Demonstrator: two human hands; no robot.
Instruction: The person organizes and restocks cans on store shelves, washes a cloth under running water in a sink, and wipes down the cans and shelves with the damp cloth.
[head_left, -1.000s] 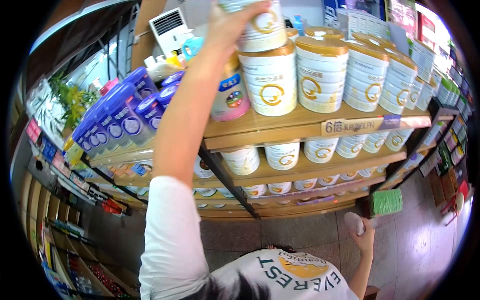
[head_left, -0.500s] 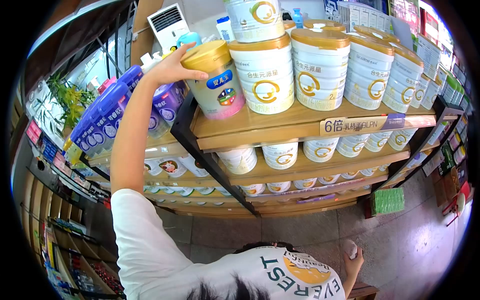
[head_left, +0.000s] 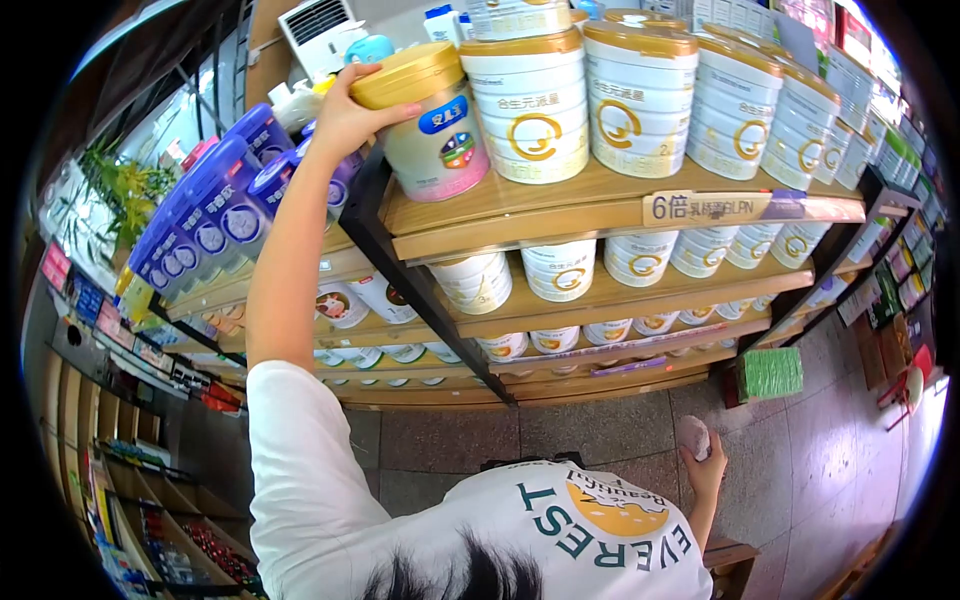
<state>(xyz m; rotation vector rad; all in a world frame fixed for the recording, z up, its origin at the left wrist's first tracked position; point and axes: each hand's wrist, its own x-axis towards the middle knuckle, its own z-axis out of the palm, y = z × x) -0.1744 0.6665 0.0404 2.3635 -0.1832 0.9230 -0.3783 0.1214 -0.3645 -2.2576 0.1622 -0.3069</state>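
Tin in left hand, pale bundle in right hand

The gold-and-pink tin stands near the left end of the upper shelf, its gold lid on, so its contents are hidden. The left hand's grip is closed on the upper left of the tin: the fingers curl round the far side of the lid, and the thumb lies across the front, just below the rim. A blue label and a small multicoloured picture face outward above the pink base.

Just beside it begins a row of white tins with gold lids and gold ring emblems, all closed. One more white tin is stacked on the nearest of them, its top cut off by the picture's edge. On the shelf below, smaller-looking white tins stand in a line; what they hold cannot be seen. Left of the black shelf post are purple-lidded containers, packed close together, also shut.

Low on the right, well apart from the shelves, the right hand's grip is clenched round the pale bundle, which is too small to identify. A green block sits near the foot of the shelving.
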